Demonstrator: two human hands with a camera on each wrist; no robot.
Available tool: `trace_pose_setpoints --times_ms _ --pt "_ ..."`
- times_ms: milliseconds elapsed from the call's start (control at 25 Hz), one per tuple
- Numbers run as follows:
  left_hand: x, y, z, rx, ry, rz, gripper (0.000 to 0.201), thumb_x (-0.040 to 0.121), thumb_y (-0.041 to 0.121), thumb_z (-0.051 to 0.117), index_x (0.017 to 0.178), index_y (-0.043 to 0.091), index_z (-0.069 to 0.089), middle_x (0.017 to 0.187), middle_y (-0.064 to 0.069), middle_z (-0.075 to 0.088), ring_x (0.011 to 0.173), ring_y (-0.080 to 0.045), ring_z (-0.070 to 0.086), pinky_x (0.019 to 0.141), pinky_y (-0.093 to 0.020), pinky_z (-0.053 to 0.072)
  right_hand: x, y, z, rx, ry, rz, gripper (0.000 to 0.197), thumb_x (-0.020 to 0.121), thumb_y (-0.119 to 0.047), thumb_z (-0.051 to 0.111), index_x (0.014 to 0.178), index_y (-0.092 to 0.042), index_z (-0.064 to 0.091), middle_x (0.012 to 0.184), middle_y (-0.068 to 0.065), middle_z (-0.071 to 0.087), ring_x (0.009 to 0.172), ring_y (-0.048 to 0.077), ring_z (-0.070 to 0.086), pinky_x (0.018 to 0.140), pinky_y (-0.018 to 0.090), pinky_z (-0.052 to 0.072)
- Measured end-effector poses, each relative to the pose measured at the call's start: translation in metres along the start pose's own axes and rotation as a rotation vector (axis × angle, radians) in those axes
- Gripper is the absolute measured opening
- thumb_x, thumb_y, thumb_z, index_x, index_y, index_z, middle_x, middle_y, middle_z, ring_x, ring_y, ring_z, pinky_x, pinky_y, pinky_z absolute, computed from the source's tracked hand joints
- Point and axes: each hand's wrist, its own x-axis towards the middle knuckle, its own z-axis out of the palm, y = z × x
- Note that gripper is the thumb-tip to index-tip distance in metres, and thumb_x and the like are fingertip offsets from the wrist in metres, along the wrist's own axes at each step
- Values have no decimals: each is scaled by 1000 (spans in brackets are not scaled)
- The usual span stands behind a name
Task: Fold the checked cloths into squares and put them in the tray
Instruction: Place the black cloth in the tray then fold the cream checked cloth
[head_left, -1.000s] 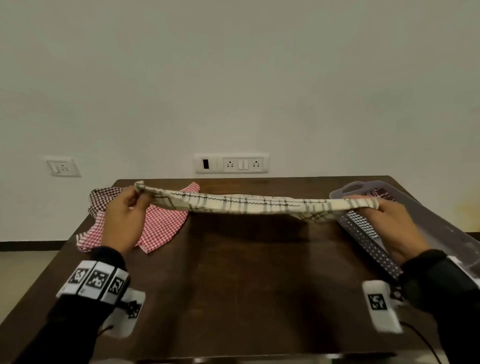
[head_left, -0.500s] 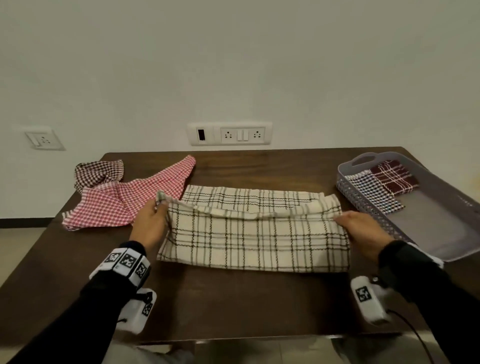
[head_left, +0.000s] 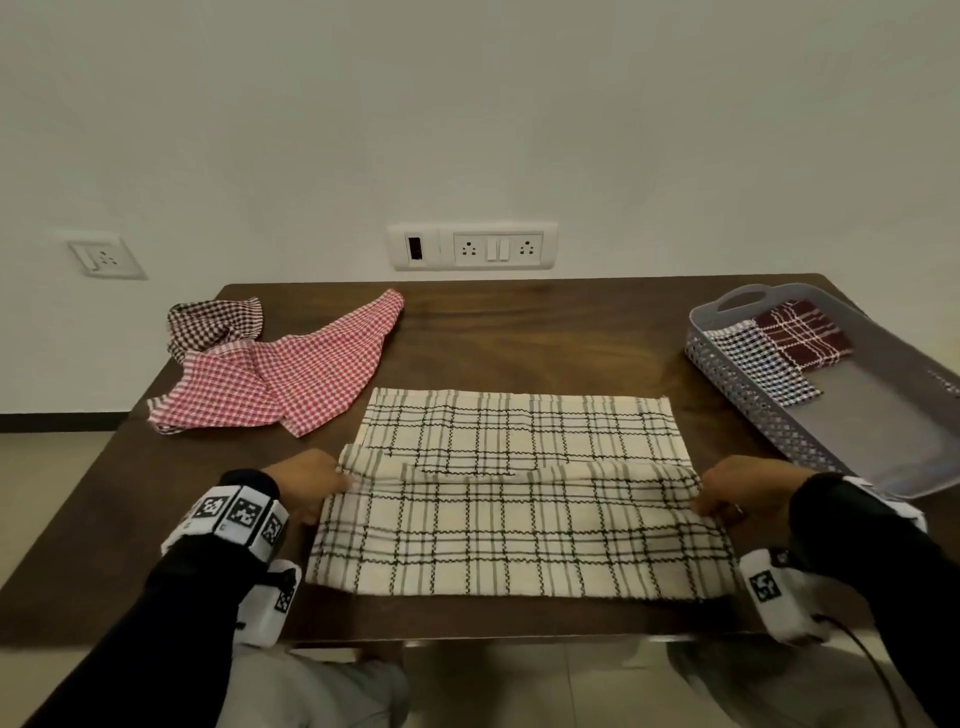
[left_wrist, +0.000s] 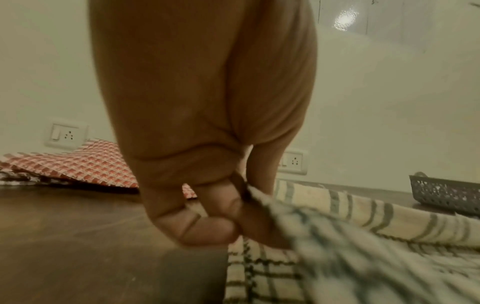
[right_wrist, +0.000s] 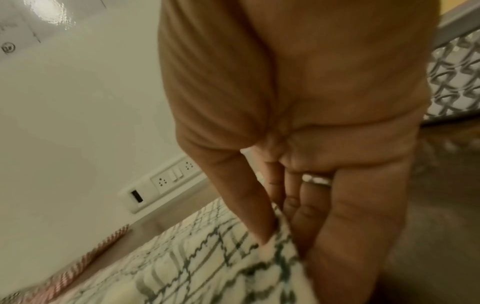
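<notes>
A cream cloth with black checks (head_left: 519, 499) lies across the middle of the table, its top layer partly drawn toward me. My left hand (head_left: 332, 486) pinches the left corner of that layer (left_wrist: 259, 197). My right hand (head_left: 709, 499) pinches the right corner (right_wrist: 275, 240). A red checked cloth (head_left: 291, 374) and a dark brown checked cloth (head_left: 213, 322) lie crumpled at the far left. The grey tray (head_left: 748, 400) at the right holds a folded black-and-white checked cloth (head_left: 763, 364) and a folded maroon one (head_left: 802, 332).
The dark wooden table (head_left: 545, 338) shows bare wood behind the cream cloth. Its front edge runs just below the cloth's near hem. A white wall with a socket panel (head_left: 470, 247) stands behind the table.
The cream cloth, held stretched in the air a second ago, now lies on the table. Both hands have drawn the upper layer's edge back toward me.
</notes>
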Motion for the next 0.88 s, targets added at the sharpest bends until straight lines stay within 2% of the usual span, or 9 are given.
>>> trace_pose_setpoints --times_ms 80,240,360,440,560,600,720,800,880 --pt "-6 6 -13 -119 73 96 25 100 23 55 101 2 68 98 -11 72 94 -29 68 89 -41 51 -3 -2 -7 202 -2 -33 24 88 16 52 67 4 56 61 16 55 46 25 59 43 29 53" --pt "-10 35 -24 -250 318 209 21 101 24 54 91 10 66 90 -3 68 85 -16 64 73 -28 45 8 -14 -29 435 174 -126 24 84 10 52 67 -7 50 68 10 41 55 19 41 50 26 39" --pt "14 43 -14 -218 445 178 23 97 26 60 85 7 60 91 -11 65 89 -29 61 77 -34 43 24 -27 -18 394 232 -175 23 87 6 56 69 -7 51 66 8 43 57 17 40 54 28 30" --pt "31 40 -3 -173 436 139 25 91 28 68 94 6 58 95 -12 63 95 -34 61 82 -39 45 38 -29 -8 306 233 -161 29 89 3 61 66 -9 49 66 7 42 60 19 42 55 28 33" --pt "38 39 4 -181 463 132 35 87 22 74 108 10 48 106 -11 59 106 -31 59 92 -42 48 46 -31 -5 354 335 -177 17 90 0 64 94 -9 51 78 6 48 73 21 50 55 29 37" --pt "39 40 4 -169 474 143 35 87 18 73 109 10 47 109 -11 57 109 -31 58 91 -40 47 49 -29 -6 354 381 -190 26 88 -1 67 106 -10 50 87 6 52 80 24 52 57 30 40" --pt "35 44 6 -110 489 185 22 89 6 70 107 9 58 125 -15 58 120 -30 55 92 -34 44 53 -29 -5 300 439 -260 35 84 7 66 113 -11 61 100 7 61 75 18 56 58 27 45" --pt "36 43 5 -95 486 223 17 91 1 65 106 8 68 124 -14 62 106 -23 61 84 -25 49 53 -26 -4 309 427 -300 37 84 15 59 113 -8 68 101 6 61 72 7 52 58 18 44" --pt "35 44 2 -91 476 268 24 93 0 61 111 9 72 120 -9 63 83 -10 58 62 -7 46 47 -26 -7 333 429 -363 42 85 18 54 115 -6 69 103 6 61 79 10 55 53 8 45"
